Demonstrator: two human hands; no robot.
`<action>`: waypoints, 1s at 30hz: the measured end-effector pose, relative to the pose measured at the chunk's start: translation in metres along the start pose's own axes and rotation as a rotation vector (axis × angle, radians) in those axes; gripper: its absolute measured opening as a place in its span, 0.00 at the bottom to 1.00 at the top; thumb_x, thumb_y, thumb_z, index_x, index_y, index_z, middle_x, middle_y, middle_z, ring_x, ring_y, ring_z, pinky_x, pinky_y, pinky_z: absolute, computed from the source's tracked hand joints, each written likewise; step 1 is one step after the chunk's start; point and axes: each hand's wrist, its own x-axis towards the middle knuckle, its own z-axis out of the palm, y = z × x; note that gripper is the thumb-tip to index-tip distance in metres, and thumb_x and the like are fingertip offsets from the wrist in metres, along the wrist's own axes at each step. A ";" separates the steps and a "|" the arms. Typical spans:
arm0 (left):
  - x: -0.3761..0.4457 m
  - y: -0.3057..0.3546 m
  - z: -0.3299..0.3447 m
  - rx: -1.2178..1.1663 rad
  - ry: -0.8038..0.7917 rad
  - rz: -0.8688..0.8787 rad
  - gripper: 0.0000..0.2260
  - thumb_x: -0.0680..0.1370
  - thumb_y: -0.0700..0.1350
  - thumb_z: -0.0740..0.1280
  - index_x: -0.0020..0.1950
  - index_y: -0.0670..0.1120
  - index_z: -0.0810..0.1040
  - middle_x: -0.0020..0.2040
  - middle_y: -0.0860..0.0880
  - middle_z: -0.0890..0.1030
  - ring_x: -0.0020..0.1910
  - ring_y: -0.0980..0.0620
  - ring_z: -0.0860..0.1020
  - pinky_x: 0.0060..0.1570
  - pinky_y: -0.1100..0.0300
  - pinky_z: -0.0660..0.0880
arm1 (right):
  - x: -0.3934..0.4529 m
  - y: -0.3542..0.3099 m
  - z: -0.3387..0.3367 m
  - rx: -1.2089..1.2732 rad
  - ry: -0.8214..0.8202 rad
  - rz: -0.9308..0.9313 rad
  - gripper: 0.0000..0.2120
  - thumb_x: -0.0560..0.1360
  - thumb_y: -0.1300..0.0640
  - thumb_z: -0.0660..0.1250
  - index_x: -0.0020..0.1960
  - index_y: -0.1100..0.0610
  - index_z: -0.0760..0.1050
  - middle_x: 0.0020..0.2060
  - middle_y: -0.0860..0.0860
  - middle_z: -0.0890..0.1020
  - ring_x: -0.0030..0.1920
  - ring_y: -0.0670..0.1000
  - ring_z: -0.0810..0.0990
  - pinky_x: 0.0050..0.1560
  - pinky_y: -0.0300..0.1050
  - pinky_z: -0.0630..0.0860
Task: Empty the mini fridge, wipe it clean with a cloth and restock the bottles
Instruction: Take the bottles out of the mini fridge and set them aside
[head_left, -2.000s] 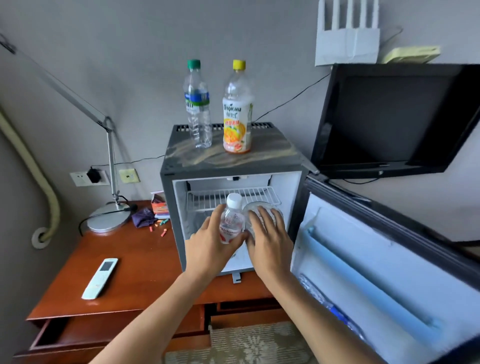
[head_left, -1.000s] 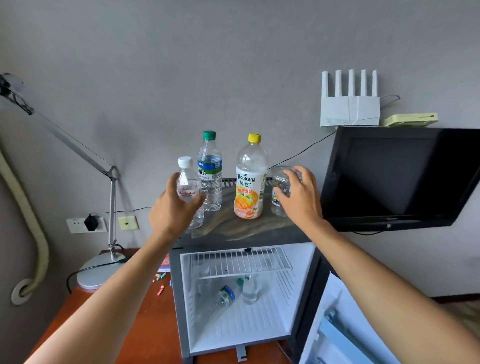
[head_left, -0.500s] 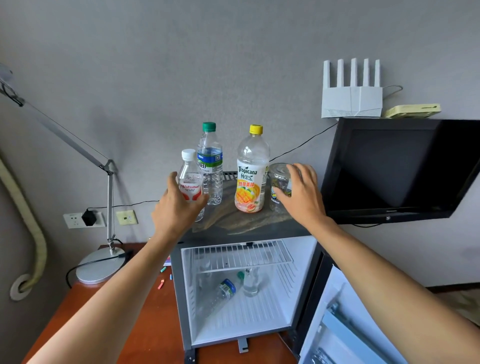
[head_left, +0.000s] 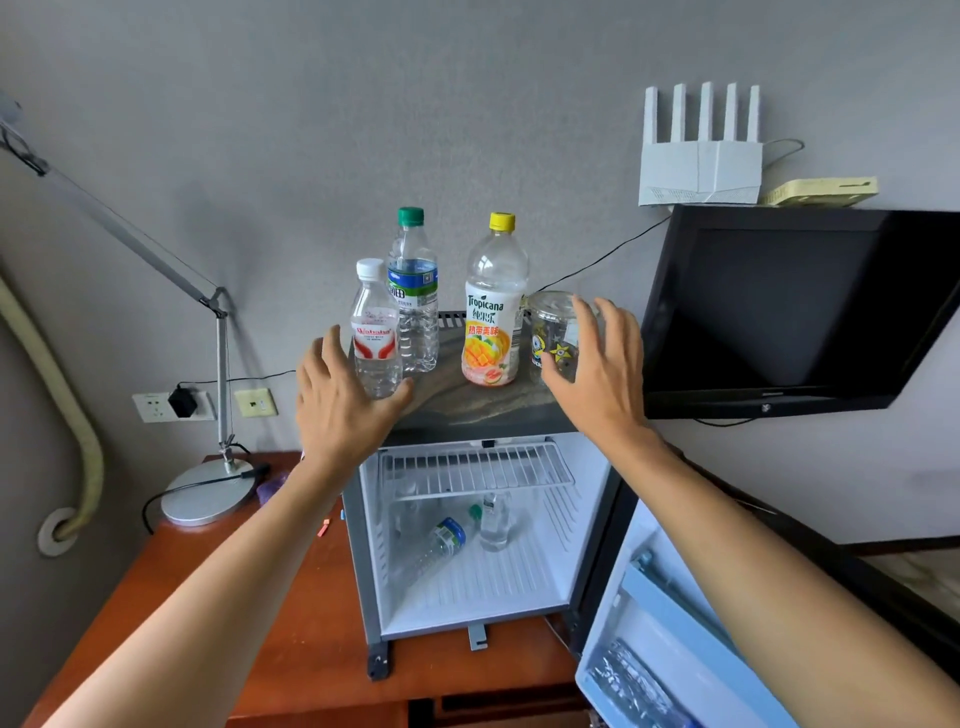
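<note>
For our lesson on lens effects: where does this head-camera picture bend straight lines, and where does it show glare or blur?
Head view: the lamp arm and television edges lean and bow toward the frame borders, typical of a wide angle; soft daylight gives a faint sheen on the television screen; the bottles in the fridge look hazy.

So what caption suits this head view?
Both hands, left and right, release items atop the mini fridge; two bottles remain inside.

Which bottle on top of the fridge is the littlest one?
Look at the top of the mini fridge. At the left end, in front of the green-capped bottle, stands the small bottle. Only it has a white cap and red label.
</note>
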 end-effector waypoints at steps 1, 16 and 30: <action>-0.011 0.002 -0.004 0.020 0.054 0.037 0.47 0.70 0.69 0.66 0.80 0.44 0.57 0.75 0.38 0.65 0.74 0.39 0.64 0.70 0.40 0.66 | -0.007 -0.003 -0.003 0.011 0.034 0.005 0.30 0.77 0.46 0.67 0.73 0.60 0.70 0.67 0.62 0.72 0.67 0.67 0.71 0.67 0.64 0.69; -0.232 -0.025 0.055 0.295 -0.269 0.362 0.35 0.74 0.64 0.65 0.74 0.43 0.73 0.70 0.42 0.76 0.71 0.39 0.73 0.69 0.41 0.71 | -0.233 -0.046 -0.007 0.085 -0.374 -0.087 0.28 0.74 0.46 0.67 0.73 0.55 0.73 0.70 0.59 0.73 0.69 0.65 0.72 0.68 0.63 0.71; -0.215 -0.115 0.212 0.471 -0.593 0.209 0.43 0.76 0.66 0.65 0.83 0.51 0.50 0.83 0.43 0.55 0.82 0.39 0.52 0.79 0.40 0.56 | -0.279 -0.011 0.145 -0.015 -0.624 0.072 0.33 0.72 0.45 0.71 0.73 0.51 0.65 0.71 0.61 0.69 0.67 0.67 0.71 0.63 0.65 0.74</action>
